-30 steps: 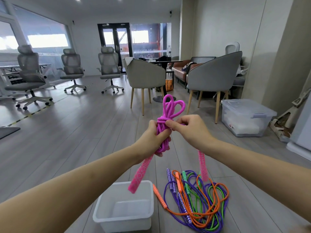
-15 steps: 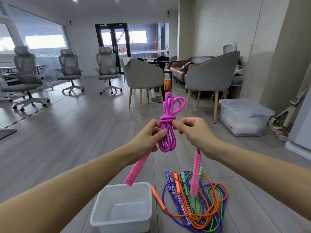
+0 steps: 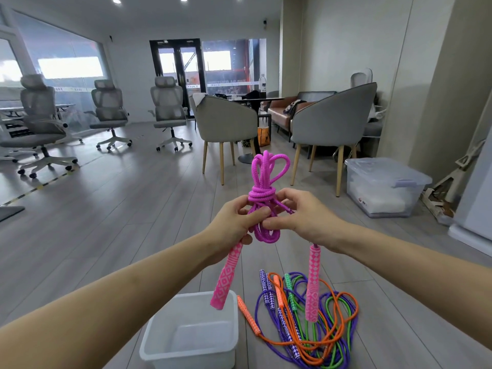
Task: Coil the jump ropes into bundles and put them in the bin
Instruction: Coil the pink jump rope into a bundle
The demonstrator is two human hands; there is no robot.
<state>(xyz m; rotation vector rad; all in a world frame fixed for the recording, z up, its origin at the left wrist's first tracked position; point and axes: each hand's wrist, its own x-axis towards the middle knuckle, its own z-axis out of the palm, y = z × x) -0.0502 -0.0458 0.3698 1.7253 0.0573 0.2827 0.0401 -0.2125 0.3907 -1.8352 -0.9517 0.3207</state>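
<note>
- Pink jump rope (image 3: 262, 198): coiled and knotted, pinched by left hand (image 3: 234, 222) and right hand (image 3: 300, 214).
- White bin (image 3: 149, 350): on floor.
- Lidded storage box (image 3: 383, 182): red mark, unreadable.

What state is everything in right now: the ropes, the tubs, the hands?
Pink jump rope: coiled, wrapped round its middle, held up, both handles dangling.
Left hand: grips the pink bundle.
Right hand: pinches the bundle's cord.
White bin: open, no rope inside.
Orange jump rope: loose on the floor, uncoiled.
Purple jump rope: loose, tangled with the others.
Green jump rope: loose, in the same pile.
Clear storage box: lid on.
</note>
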